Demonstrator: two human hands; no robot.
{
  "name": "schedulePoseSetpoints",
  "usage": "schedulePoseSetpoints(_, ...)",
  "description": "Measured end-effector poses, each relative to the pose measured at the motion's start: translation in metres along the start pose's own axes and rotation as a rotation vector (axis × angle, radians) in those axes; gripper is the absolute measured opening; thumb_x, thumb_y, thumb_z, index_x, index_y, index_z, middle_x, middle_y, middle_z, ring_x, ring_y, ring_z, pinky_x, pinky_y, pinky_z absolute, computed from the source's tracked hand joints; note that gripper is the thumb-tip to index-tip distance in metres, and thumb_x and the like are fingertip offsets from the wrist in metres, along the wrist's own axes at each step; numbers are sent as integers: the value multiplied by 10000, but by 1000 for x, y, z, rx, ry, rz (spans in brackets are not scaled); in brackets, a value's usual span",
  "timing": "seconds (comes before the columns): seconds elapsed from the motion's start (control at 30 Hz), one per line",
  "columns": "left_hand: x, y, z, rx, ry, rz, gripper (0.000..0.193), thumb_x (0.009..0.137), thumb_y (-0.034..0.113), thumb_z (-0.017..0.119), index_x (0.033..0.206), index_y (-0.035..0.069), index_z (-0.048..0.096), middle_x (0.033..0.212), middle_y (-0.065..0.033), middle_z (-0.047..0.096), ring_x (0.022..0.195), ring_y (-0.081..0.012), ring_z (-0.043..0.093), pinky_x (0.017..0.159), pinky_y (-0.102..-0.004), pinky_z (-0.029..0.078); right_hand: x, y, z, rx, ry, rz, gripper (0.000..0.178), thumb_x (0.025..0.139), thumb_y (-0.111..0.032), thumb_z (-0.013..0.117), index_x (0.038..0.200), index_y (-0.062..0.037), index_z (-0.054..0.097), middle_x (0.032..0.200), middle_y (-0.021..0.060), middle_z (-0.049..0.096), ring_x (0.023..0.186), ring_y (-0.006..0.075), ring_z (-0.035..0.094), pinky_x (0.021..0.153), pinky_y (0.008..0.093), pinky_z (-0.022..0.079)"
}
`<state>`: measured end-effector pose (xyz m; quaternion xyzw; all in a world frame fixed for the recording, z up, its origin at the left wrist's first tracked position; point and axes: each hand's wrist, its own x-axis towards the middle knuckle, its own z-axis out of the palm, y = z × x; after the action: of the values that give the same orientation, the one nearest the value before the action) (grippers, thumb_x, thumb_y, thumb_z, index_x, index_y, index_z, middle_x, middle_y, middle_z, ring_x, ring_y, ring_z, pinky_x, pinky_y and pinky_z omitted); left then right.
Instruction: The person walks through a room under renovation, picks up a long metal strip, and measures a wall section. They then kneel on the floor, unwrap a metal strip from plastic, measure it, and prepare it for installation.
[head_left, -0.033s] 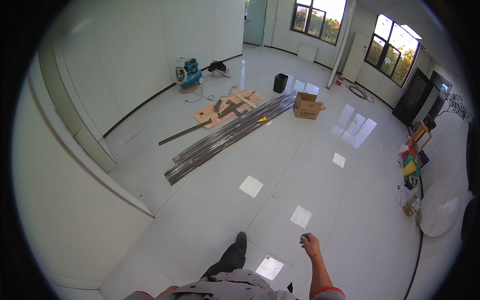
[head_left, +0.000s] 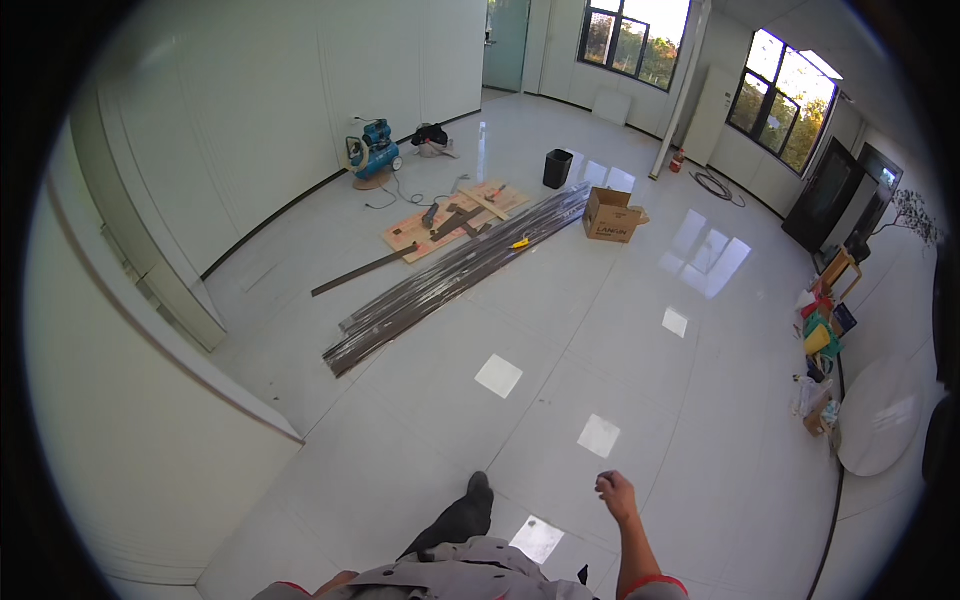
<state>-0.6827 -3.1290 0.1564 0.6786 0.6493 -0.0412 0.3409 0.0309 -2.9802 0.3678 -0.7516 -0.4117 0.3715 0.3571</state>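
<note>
The right hand (head_left: 617, 495) hangs low ahead of the body, its fingers curled in and nothing showing between them; how tightly they close I cannot tell. At the lower edge only a strip of the left forearm (head_left: 338, 581) shows, so the state of the left hand cannot be told. Neither arm touches anything on the floor. The nearest sizeable thing is a bundle of long dark strips (head_left: 455, 280) in shiny film, ahead and to the left of the right hand, well apart from it. Its long axis runs diagonally, from a near end on the left to a far end beside an open carton (head_left: 610, 215); that near end looks closer to the left arm's side. A yellow tool (head_left: 520, 243) lies on the bundle. Beyond it are a wooden board (head_left: 402, 237), a black bin (head_left: 558, 168) and a blue compressor (head_left: 372, 160) near the wall.
</note>
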Motion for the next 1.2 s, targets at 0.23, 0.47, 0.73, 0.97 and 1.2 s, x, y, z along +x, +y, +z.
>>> schedulePoseSetpoints(0.23,349,224,-224,-536,-188,-190,394,843,363,715,1024,13,708,851,-111,719,750,-186,688,634,-328,552,70,30,-21,-98,-136,411,308,892,-269,587,989,6,685,881,155,707,805,258,670,728,373,541)
schedulePoseSetpoints(0.47,620,487,-417,-636,156,42,318,883,269,655,1046,-4,678,835,-75,682,766,-156,637,692,-307,509,258,63,-79,-217,-346,680,266,861,-228,552,1025,-73,695,1019,161,697,1025,298,636,913,406,484)
schedulePoseSetpoints(0.73,726,565,-336,-571,-281,-370,391,866,365,712,1073,34,705,901,-110,717,787,-194,698,641,-331,557,707,-6,-206,197,26,477,230,905,-171,588,987,39,634,824,125,680,748,224,681,608,357,577)
schedulePoseSetpoints(0.97,897,592,-294,-468,-402,-241,296,889,305,675,1029,52,736,890,-86,727,735,-181,690,618,-324,562,1081,-182,-265,211,32,164,271,932,-178,576,1087,42,611,951,120,674,832,199,675,684,331,568)
schedulePoseSetpoints(1.2,1168,811,-492,-766,-35,-367,303,877,284,678,1043,30,690,846,-58,692,780,-160,668,658,-319,540,1189,-189,-269,-75,-314,516,221,923,-181,605,1030,6,655,990,91,686,841,176,680,681,331,575)
